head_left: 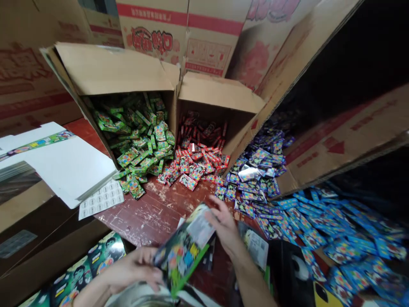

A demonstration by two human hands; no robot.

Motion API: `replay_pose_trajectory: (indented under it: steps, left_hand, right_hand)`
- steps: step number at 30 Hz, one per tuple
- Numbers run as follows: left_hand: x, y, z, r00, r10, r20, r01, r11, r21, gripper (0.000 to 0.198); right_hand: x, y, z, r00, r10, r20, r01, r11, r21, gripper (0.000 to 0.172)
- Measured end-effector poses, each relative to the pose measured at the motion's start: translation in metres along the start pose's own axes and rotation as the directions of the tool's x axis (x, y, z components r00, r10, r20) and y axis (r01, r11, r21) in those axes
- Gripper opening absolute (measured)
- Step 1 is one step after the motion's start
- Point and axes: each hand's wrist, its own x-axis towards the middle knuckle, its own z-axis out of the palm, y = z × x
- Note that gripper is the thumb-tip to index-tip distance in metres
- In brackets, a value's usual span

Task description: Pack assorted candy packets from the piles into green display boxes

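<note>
A flat printed box (183, 251), dark with a green edge, colourful pictures and a pale panel near its far end, is held tilted in front of me. My left hand (137, 268) grips its near left end, thumb on top. At the far right end, my right hand (225, 224) has its thumb and fingers around the edge, slightly blurred. Just beyond lie small red packs (191, 170), green packs (140, 147) and purple packs (255, 183), spilling from open cartons. Under my right forearm is another dark package with a pale panel (257, 247).
Open cartons lie on their sides at the back, one a green-pack carton (111, 70). Blue packs (329, 221) spread at right. White flat cards (73, 166) and a sticker sheet (102, 198) lie at left on the worn red table (150, 213). Green printed boxes (105, 256) stand lower left.
</note>
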Motion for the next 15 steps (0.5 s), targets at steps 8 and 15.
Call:
replay_pose_trajectory:
  steps: [8,15]
  left_hand:
    - [0.041,0.030,0.036,0.864,0.250,-0.438,-0.319,0.944,-0.089,0.074]
    - [0.006,0.003,0.063,0.964,0.253,-0.078,-0.240,0.959,0.149,0.101]
  right_hand:
    - [-0.075,0.026,0.030,0.999,-0.031,0.008,0.029,0.978,0.205,0.088]
    - [-0.060,-0.021,0.037,0.993,-0.035,-0.113,0.048,0.992,0.114,0.073]
